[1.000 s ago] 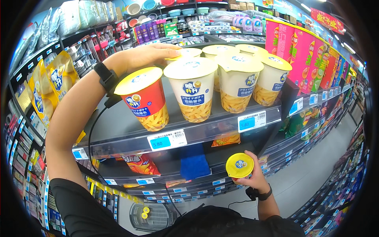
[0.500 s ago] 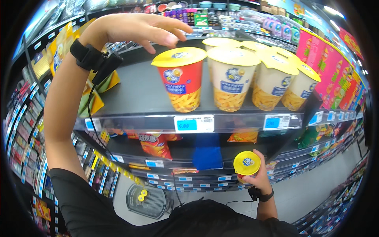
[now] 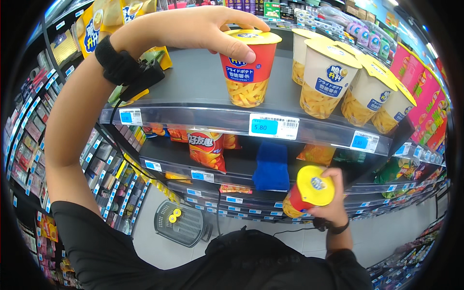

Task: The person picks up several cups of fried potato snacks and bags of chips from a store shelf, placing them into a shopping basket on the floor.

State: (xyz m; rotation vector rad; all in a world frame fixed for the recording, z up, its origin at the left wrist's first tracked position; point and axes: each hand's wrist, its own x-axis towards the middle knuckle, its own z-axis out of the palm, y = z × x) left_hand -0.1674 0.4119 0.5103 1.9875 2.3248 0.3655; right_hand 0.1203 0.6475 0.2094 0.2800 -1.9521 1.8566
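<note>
My left hand (image 3: 232, 34) is closed on a red-and-yellow potato stick cup (image 3: 249, 72) standing upright on the top shelf. Its thumb presses near the front of the rim and the fingers reach over the yellow lid, partly hidden behind it. Lower and to the right, my right hand (image 3: 333, 195) grips another red potato stick cup (image 3: 314, 186), tilted, its yellow lid facing up. Several white potato stick cups (image 3: 328, 79) with yellow lids stand on the shelf right of the red one, with a gap between.
Price tags line the shelf edge (image 3: 193, 116). Yellow snack bags (image 3: 96, 29) sit at the far left, pink boxes (image 3: 406, 77) at the right. A blue cloth-like item (image 3: 271, 166) hangs over a lower shelf. A grey basket (image 3: 188, 227) with yellow-lidded items is on the floor.
My left hand has come down onto the red cup, which now stands farther left of the white cups. The cup in my right hand has risen slightly and tilted. The view has shifted.
</note>
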